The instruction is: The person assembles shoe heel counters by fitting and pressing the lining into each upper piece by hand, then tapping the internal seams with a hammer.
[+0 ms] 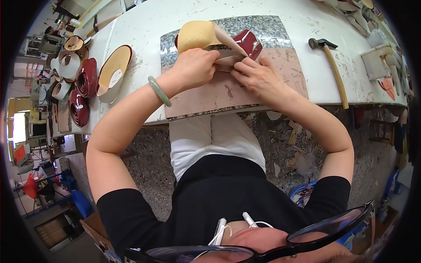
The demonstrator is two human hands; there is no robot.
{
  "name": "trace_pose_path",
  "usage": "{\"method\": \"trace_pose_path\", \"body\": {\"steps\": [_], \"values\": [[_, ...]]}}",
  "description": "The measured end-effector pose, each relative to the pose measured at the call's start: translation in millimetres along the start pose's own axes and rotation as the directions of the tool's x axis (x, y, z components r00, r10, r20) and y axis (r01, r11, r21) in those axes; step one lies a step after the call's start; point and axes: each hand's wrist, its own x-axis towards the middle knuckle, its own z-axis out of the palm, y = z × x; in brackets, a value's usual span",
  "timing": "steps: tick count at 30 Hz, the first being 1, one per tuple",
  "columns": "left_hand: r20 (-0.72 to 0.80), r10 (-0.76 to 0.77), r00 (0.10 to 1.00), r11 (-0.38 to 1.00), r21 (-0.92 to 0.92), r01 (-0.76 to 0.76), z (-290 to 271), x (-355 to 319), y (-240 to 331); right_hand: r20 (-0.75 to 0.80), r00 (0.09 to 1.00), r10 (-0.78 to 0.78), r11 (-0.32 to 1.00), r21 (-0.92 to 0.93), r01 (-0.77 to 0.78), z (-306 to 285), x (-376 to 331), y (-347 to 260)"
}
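A shoe upper of glossy dark red leather [249, 42] lies over the far part of the work board, its tan lining [195, 35] turned up on the left. A pale strip-like edge runs between the tan part and the red part. My left hand [195, 68], with a green bangle on its wrist, has its fingers closed on the near left edge of the upper. Opposite it, my right hand [258, 79] pinches the pale edge near the red end. Both sets of fingertips are partly hidden by the folded material.
Under the work lies a board [197, 98], pinkish near me and speckled grey behind. A hammer [334, 70] rests to its right, beside a whitish box [377, 63]. More red shoe uppers [86, 78] and a tan-lined piece [115, 72] stand at left. Scraps litter the floor.
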Motion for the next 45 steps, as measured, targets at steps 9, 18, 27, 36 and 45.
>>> {"method": "trace_pose_path", "body": {"steps": [9, 18, 27, 36, 45], "values": [[0.022, 0.005, 1.000, 0.988, 0.156, -0.008, -6, 4, 3, 0.152, 0.988, 0.009, 0.999, -0.049, -0.002, -7, 17, -1], [0.113, -0.037, 0.993, 0.996, 0.085, 0.027, -9, 5, -13, 0.008, 1.000, 0.012, 0.999, -0.033, -0.012, 3, 27, -10], [0.131, -0.043, 0.990, 0.988, 0.156, 0.022, -16, -2, -23, -0.026, 0.999, 0.037, 0.994, 0.099, -0.035, 15, 40, -17], [0.085, 0.085, 0.993, 0.966, 0.236, -0.103, -24, -20, -38, 0.061, 0.998, -0.013, 0.998, 0.063, 0.009, 22, 43, -19], [0.227, -0.118, 0.967, 0.988, 0.121, 0.092, -24, -23, -46, 0.160, 0.987, -0.009, 1.000, -0.002, 0.010, 17, 57, -26]]}}
